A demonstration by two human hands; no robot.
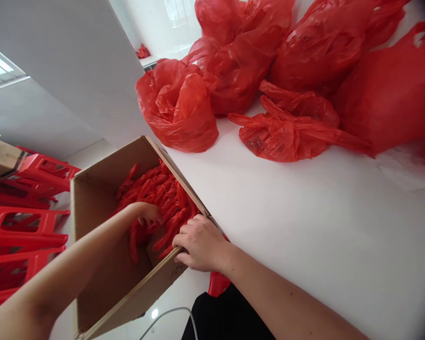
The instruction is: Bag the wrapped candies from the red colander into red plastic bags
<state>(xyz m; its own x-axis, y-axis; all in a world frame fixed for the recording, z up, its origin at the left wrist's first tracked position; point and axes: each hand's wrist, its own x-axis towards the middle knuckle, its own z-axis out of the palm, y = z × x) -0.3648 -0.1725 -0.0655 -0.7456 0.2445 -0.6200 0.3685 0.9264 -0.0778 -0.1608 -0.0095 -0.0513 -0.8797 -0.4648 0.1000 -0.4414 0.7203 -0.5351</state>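
Observation:
A cardboard box (106,302) stands open against the table's edge, with many knotted red plastic bags (156,186) heaped along its far right side. My left hand (149,213) reaches down inside it, fingers curled on one of the red bags; the fingertips are partly hidden. Over the box's near right corner lies my right hand (200,243), its fingers wrapped round the cardboard rim. Just beyond the rim, a large rounded red plastic bag (177,111) rests on the table.
More filled red bags (315,52) crowd the back of the white table (286,222), one flatter bag (286,127) before them. Red plastic stools (24,226) and another carton (2,158) stand left of the box. A thin cable (173,310) loops near my lap.

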